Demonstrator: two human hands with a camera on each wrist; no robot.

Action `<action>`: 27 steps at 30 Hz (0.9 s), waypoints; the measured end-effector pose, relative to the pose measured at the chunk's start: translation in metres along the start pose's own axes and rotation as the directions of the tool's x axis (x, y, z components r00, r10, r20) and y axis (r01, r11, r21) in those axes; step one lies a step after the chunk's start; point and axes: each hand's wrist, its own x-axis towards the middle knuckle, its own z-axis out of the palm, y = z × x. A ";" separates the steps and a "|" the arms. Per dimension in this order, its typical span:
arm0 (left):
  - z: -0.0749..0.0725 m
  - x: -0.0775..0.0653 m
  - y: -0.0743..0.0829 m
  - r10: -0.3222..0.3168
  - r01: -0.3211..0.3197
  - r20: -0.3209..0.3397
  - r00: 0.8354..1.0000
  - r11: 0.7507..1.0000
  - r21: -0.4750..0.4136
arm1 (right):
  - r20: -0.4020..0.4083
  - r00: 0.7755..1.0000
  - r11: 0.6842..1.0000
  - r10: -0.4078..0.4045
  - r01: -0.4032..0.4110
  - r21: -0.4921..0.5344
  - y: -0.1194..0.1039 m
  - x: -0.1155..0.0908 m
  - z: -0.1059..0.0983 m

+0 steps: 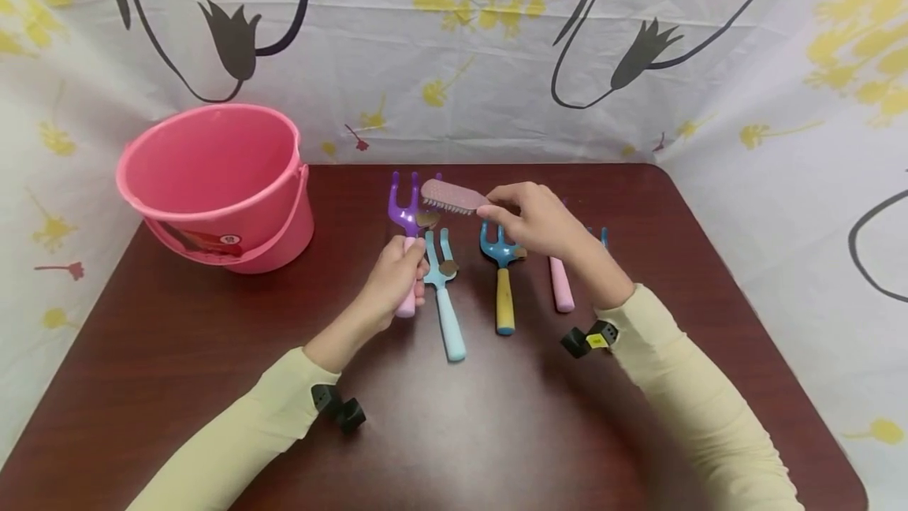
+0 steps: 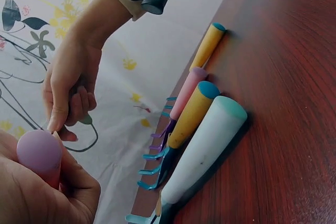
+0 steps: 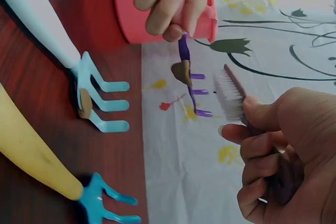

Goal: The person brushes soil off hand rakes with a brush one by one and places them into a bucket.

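Note:
My left hand (image 1: pixel 392 278) grips the pink handle of a small garden fork with purple tines (image 1: pixel 403 215), held up off the table. A brown patch (image 3: pixel 181 72) sits on its purple neck. My right hand (image 1: pixel 542 219) holds a pink scrub brush (image 1: pixel 452 194) by its handle. White bristles (image 3: pixel 227 95) point at the purple tines, with a small gap between them in the right wrist view. Just right of the left hand lies a light blue fork (image 1: pixel 452 330), also with a brown patch. A blue fork with a yellow handle (image 1: pixel 504 302) lies beneath the right hand.
Farther right lie a pink-handled fork (image 1: pixel 560 286) and another yellow-handled one (image 2: pixel 207 48), partly hidden by the right arm in the head view. A pink bucket (image 1: pixel 284 227) stands at the table's back left. Patterned cloth (image 1: pixel 461 124) hangs behind the dark table (image 1: pixel 440 448).

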 end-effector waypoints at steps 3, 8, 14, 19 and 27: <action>0.001 -0.001 -0.002 -0.002 0.002 -0.006 1.000 1.000 -0.002 | -0.008 1.000 1.000 0.020 -0.020 0.012 -0.001 -0.001 0.008; 0.004 -0.002 -0.003 0.003 -0.003 -0.013 1.000 1.000 0.000 | -0.034 0.995 0.995 0.094 -0.094 -0.010 -0.014 -0.005 0.028; 0.008 -0.001 -0.004 0.027 -0.027 -0.042 0.999 1.000 0.001 | -0.052 0.985 0.983 0.164 -0.168 -0.075 -0.029 -0.008 0.047; 0.012 0.000 -0.006 0.040 -0.039 -0.049 0.998 0.999 0.019 | -0.091 0.986 0.983 0.140 -0.150 -0.107 -0.037 -0.009 0.056; 0.017 0.002 -0.004 0.016 -0.016 -0.003 1.000 0.999 -0.038 | -0.104 0.989 0.982 0.102 -0.117 -0.151 -0.043 -0.010 0.059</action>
